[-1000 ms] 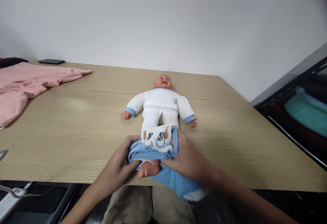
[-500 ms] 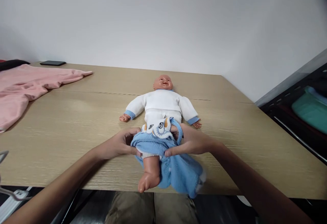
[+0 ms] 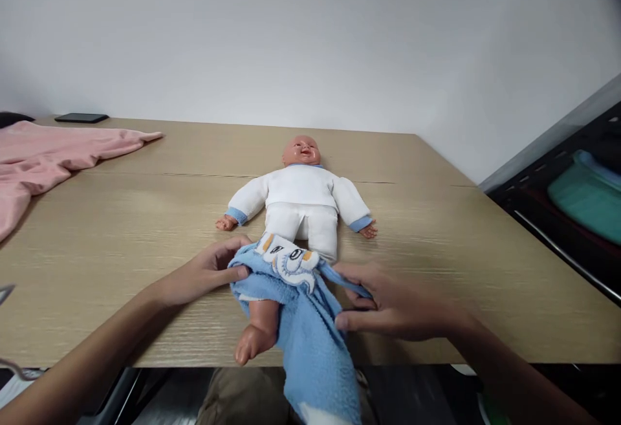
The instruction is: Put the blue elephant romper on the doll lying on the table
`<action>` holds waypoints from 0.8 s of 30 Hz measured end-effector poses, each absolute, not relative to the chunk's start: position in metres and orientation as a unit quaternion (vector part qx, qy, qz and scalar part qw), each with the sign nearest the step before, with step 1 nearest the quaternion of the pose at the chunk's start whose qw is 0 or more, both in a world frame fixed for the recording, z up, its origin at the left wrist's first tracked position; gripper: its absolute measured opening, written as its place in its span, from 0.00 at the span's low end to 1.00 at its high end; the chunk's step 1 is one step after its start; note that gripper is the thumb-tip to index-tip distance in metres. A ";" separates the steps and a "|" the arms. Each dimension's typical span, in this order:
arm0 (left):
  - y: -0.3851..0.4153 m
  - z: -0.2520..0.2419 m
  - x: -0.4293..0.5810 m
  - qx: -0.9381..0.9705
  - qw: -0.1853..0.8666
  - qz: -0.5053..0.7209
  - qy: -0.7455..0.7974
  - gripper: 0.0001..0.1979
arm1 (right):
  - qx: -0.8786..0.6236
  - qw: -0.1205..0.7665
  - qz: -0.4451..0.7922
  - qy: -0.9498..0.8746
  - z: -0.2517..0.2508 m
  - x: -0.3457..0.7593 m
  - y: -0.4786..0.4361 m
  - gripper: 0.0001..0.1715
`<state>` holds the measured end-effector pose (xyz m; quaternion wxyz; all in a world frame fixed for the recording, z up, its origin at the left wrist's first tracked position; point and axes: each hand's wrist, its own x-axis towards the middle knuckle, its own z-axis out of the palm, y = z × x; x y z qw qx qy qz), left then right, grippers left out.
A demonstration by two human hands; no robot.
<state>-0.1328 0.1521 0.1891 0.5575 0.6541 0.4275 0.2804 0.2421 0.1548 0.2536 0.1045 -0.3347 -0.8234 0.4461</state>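
A baby doll (image 3: pixel 305 187) lies on its back, head away from me, in a white top with blue cuffs. Blue terry overalls (image 3: pixel 310 334) with a white face-patterned bib lie around its lower legs. One bare foot (image 3: pixel 255 342) pokes out of one trouser leg; the other foot is hidden, and that trouser leg drapes past the table edge. My left hand (image 3: pixel 213 270) pinches the overalls' left side, thumb on top. At the right side, my right hand (image 3: pixel 388 302), slightly blurred, has its fingers around the strap and its thumb against the cloth.
The wooden table (image 3: pixel 160 218) ends just in front of my lap. A pink garment (image 3: pixel 63 153) lies at the left, with a phone-like black slab (image 3: pixel 81 118) behind it. At the right, a black rack (image 3: pixel 548 218) holds green cloth (image 3: pixel 587 195).
The overalls have slid down the doll's legs, uncovering more of the white thighs. Both hands have moved with them, the right one outward along the strap. The loose trouser leg hangs lower.
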 end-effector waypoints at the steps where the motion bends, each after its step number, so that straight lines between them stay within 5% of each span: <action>1: 0.151 0.190 -0.133 0.653 0.559 0.281 0.428 0.23 | -0.328 0.106 0.434 -0.832 0.251 0.240 0.151 0.21; 5: 0.143 0.203 -0.133 0.693 0.492 0.295 0.437 0.23 | -0.321 0.182 0.444 -0.817 0.239 0.234 0.138 0.15; 9: 0.141 0.242 -0.112 0.775 0.372 0.285 0.424 0.45 | -0.295 0.227 0.556 -0.743 0.239 0.227 0.134 0.24; 11: 0.145 0.265 -0.090 0.800 0.380 0.244 0.394 0.48 | -0.287 0.233 0.587 -0.720 0.243 0.222 0.135 0.26; 18: 0.177 0.282 -0.037 0.824 0.460 0.026 0.328 0.24 | -0.296 0.099 0.581 -0.752 0.264 0.229 0.139 0.24; 24: 0.179 0.278 -0.040 0.803 0.539 0.072 0.245 0.11 | -0.302 0.119 0.525 -0.787 0.271 0.236 0.134 0.13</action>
